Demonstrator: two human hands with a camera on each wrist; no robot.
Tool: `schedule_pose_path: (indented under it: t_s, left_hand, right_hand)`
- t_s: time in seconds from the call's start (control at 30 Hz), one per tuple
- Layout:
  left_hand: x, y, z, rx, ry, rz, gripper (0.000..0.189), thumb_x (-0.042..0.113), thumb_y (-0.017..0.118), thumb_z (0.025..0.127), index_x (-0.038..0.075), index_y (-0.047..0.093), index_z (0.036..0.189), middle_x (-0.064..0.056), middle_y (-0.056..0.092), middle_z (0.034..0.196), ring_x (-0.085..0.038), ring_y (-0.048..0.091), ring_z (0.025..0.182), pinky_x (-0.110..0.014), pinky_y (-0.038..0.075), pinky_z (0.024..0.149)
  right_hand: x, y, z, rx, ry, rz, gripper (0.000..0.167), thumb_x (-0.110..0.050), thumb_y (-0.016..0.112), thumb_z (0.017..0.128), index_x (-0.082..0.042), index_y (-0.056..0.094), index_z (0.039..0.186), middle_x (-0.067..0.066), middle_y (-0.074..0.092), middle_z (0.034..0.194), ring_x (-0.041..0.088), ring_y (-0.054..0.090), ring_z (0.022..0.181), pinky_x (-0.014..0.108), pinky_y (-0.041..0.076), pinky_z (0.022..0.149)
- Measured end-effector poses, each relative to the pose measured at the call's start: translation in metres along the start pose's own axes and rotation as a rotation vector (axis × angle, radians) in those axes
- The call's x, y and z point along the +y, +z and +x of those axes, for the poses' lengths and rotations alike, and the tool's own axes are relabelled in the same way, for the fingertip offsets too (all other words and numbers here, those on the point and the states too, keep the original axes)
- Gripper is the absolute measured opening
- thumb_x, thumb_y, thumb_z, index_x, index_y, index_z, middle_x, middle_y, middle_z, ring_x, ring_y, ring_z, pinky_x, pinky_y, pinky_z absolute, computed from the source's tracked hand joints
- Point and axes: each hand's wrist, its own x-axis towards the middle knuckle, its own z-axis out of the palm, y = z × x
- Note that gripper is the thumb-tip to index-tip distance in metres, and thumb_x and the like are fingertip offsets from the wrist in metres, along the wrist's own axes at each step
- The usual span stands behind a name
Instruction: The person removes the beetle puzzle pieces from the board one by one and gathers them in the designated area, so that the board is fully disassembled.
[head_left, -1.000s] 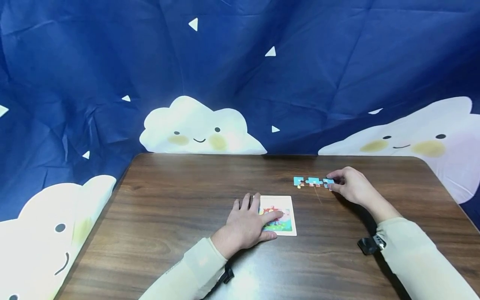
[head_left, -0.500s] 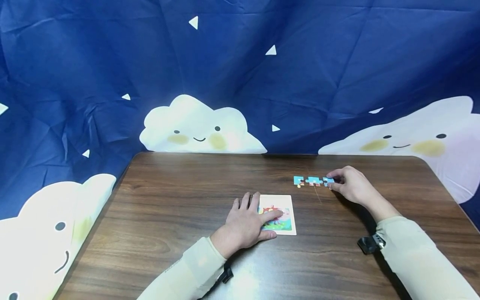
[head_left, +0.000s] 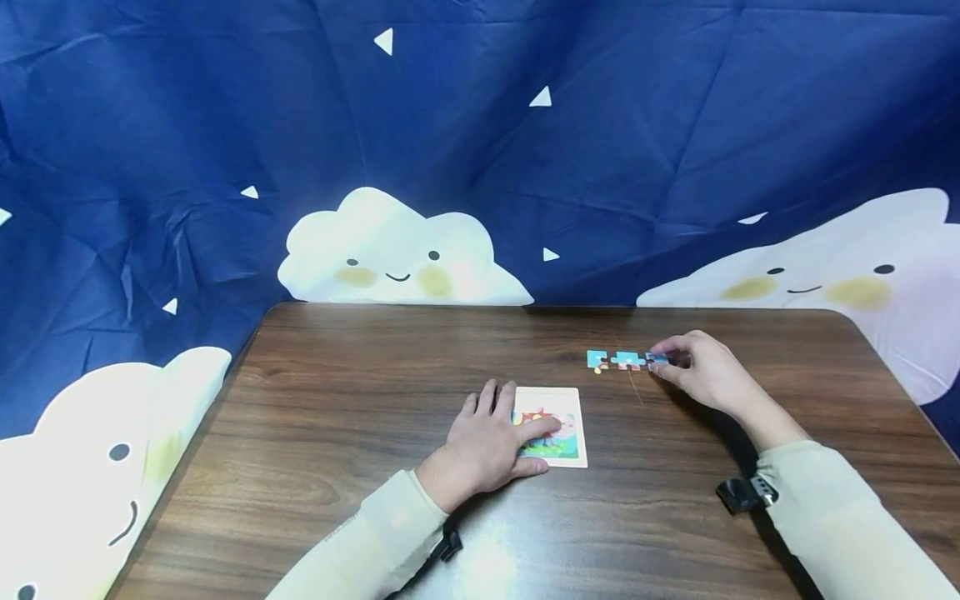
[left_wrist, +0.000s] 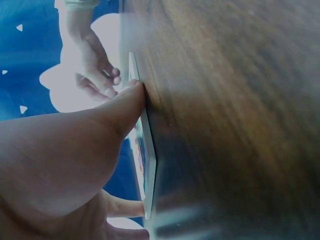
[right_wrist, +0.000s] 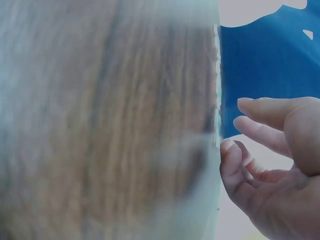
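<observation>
My left hand [head_left: 483,450] lies with fingers spread over the left side of a square picture board [head_left: 546,397] with a white border, its thumb along the near edge. In the left wrist view the thumb rests at the side of the thin board [left_wrist: 150,162]. Farther back, three blue puzzle pieces lie in a row: one at the left [head_left: 596,359], one in the middle [head_left: 627,361] and one at the right [head_left: 654,362]. My right hand [head_left: 705,371] pinches the right puzzle piece between thumb and index finger, partly hiding it. The right wrist view shows the pieces edge-on beside the fingertips.
The wooden table [head_left: 337,417] reaches back to a blue cloth [head_left: 450,108] printed with white clouds. A thin light line [head_left: 635,387] shows on the table just in front of the middle piece. Each wrist wears a black camera [head_left: 738,496].
My right hand and the right puzzle piece have shifted slightly to the left and back, toward the middle piece. The left hand stays in place on the board. The head view tilts a little.
</observation>
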Motion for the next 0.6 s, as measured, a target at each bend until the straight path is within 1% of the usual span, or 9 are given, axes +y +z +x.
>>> schedule_pose_path:
  t_s: [0.13, 0.33, 0.43, 0.6]
  left_hand:
    - [-0.002, 0.001, 0.0, 0.009, 0.001, -0.014, 0.062, 0.077, 0.048, 0.101, 0.065, 0.032, 0.16, -0.017, 0.032, 0.174, -0.041, 0.034, 0.162, -0.054, 0.039, 0.126]
    - [-0.005, 0.002, -0.002, 0.024, 0.003, -0.007, 0.062, 0.076, 0.049, 0.101, 0.064, 0.034, 0.16, -0.017, 0.033, 0.174, -0.042, 0.034, 0.161, -0.054, 0.04, 0.126]
    - [-0.006, 0.003, -0.003, 0.033, 0.007, -0.007, 0.061, 0.076, 0.049, 0.101, 0.062, 0.035, 0.16, -0.018, 0.033, 0.173, -0.042, 0.035, 0.161, -0.053, 0.04, 0.126]
    - [-0.006, 0.003, -0.004, 0.07, 0.019, -0.007, 0.06, 0.075, 0.051, 0.101, 0.06, 0.039, 0.159, -0.019, 0.036, 0.171, -0.043, 0.037, 0.159, -0.053, 0.042, 0.124]
  right_hand:
    - [-0.008, 0.0, -0.003, 0.011, -0.012, 0.018, 0.028, -0.019, 0.081, 0.096, 0.002, 0.078, 0.115, 0.024, 0.069, 0.108, 0.032, 0.065, 0.092, 0.043, 0.05, 0.08]
    - [-0.018, 0.002, -0.008, -0.001, -0.013, 0.035, 0.031, -0.02, 0.08, 0.097, 0.002, 0.077, 0.118, 0.026, 0.068, 0.113, 0.032, 0.064, 0.092, 0.041, 0.049, 0.078]
    - [-0.022, 0.004, -0.01, 0.003, -0.028, 0.039, 0.03, -0.02, 0.081, 0.097, 0.002, 0.078, 0.117, 0.024, 0.068, 0.111, 0.03, 0.064, 0.09, 0.039, 0.048, 0.076]
    - [-0.031, 0.007, -0.013, 0.011, -0.049, 0.043, 0.03, -0.021, 0.082, 0.096, 0.0, 0.079, 0.116, 0.02, 0.068, 0.107, 0.024, 0.061, 0.087, 0.036, 0.045, 0.073]
